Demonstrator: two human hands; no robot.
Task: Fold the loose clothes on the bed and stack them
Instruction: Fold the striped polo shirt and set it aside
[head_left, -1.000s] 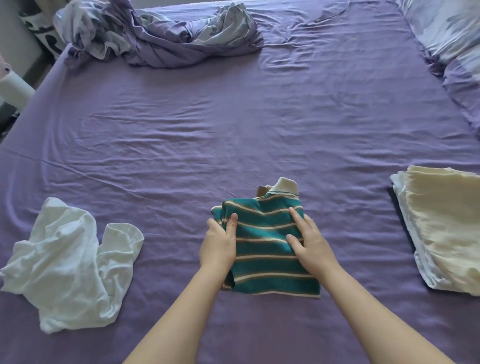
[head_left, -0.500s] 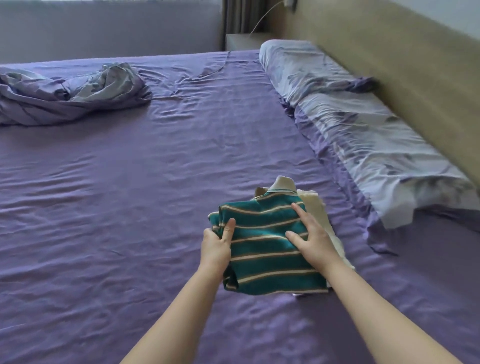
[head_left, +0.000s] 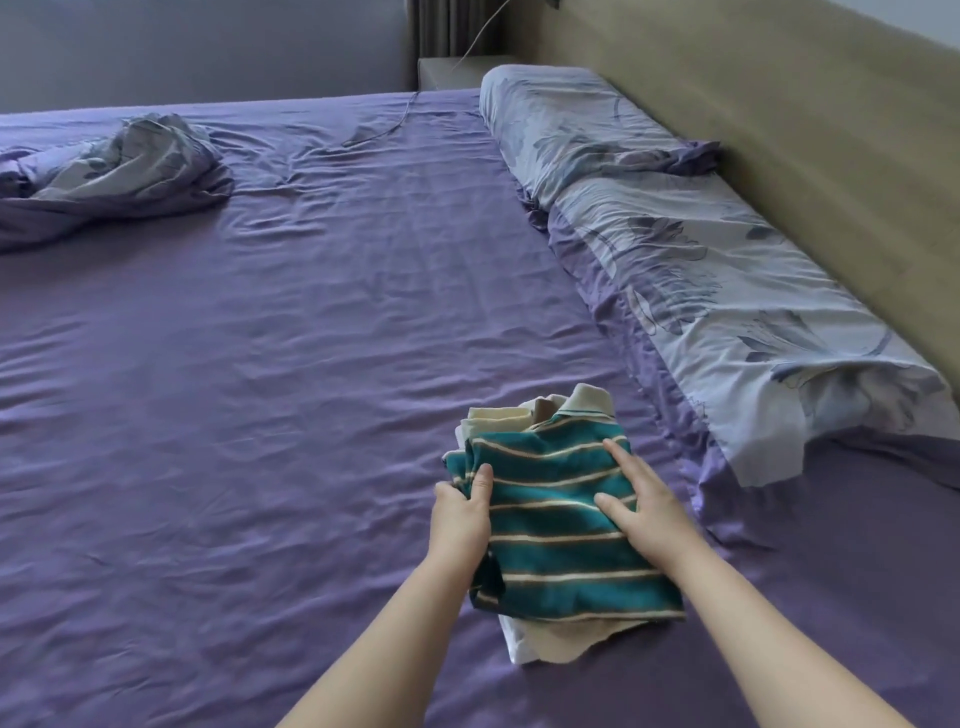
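Observation:
A folded teal shirt with cream stripes (head_left: 556, 551) lies on top of a stack of folded cream and white clothes (head_left: 540, 642), low and right of centre on the purple bed (head_left: 260, 389). My left hand (head_left: 462, 514) grips the shirt's left edge, thumb on top and fingers hidden under the fabric. My right hand (head_left: 641, 506) rests on the shirt's right side with its fingers spread nearly straight. The shirt's pale collar (head_left: 587, 400) points away from me. Only edges of the stack show beneath the shirt.
Two floral-print pillows (head_left: 675, 234) lie along the beige headboard (head_left: 805, 130) on the right. A crumpled duvet (head_left: 109, 171) sits at the far left. A thin cable (head_left: 395, 124) trails over the sheet near a bedside unit (head_left: 457, 70).
I have carried the striped shirt to the right and set it down on the cream stack. My view swung right, so the loose white garment is out of frame.

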